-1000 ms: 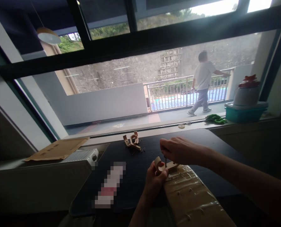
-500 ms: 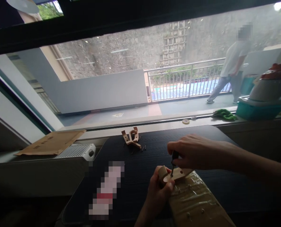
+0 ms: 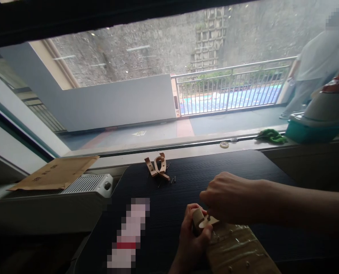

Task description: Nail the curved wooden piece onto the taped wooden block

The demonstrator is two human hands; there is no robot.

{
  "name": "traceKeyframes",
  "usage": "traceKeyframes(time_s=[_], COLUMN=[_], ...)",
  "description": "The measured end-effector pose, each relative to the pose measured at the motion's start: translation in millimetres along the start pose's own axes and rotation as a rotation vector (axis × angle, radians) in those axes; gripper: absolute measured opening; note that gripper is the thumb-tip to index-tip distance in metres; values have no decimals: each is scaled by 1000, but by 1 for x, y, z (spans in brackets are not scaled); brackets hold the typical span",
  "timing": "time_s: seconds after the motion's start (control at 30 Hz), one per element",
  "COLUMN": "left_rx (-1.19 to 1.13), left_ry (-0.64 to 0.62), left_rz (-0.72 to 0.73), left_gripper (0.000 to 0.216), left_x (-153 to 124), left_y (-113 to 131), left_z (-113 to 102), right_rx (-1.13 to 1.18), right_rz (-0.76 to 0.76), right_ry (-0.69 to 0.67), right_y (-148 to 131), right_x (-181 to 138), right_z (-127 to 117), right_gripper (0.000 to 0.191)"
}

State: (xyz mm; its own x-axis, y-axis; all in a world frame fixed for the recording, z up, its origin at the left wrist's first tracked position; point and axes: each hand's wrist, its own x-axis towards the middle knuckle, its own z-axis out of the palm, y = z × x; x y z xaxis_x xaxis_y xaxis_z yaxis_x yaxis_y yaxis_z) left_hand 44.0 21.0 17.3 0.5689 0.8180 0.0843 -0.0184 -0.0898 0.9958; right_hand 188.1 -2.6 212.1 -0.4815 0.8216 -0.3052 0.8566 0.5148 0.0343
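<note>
Right hand [image 3: 229, 197] turned, clenched on screwdriver [image 3: 208, 217], wooden hook [image 3: 198, 216] beneath, clasped in left hand [image 3: 190, 236]

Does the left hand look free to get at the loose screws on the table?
Probably not: the left hand is holding a wooden hook partly under the right hand. The loose screws lie exposed on the table, but that hand likely must let go first.

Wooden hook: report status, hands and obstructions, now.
Left hand gripping wooden hook by curved end. Right hand closed on screwdriver, shaft at hook. Right hand blocks view of hook's far end.
</note>
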Motion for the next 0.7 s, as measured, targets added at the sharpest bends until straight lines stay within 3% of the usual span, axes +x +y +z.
traceKeyframes(time_s=[0.23,0.47,0.7], left_rx=[18,85,76], left_ry=[0,55,71], left_rz=[17,81,73], left_gripper=[19,23,16], left_x=[-2,-2,-1], left_y=[-2,-4,-1], left_z=[1,2,1], right_rx=[-28,-29,-11], right_rz=[-10,-63,1], right_ry=[-60,-89,-122], right_y=[0,0,-3], right_x=[1,5,7], right_z=[-14,-2,-4], right_gripper=[6,3,4])
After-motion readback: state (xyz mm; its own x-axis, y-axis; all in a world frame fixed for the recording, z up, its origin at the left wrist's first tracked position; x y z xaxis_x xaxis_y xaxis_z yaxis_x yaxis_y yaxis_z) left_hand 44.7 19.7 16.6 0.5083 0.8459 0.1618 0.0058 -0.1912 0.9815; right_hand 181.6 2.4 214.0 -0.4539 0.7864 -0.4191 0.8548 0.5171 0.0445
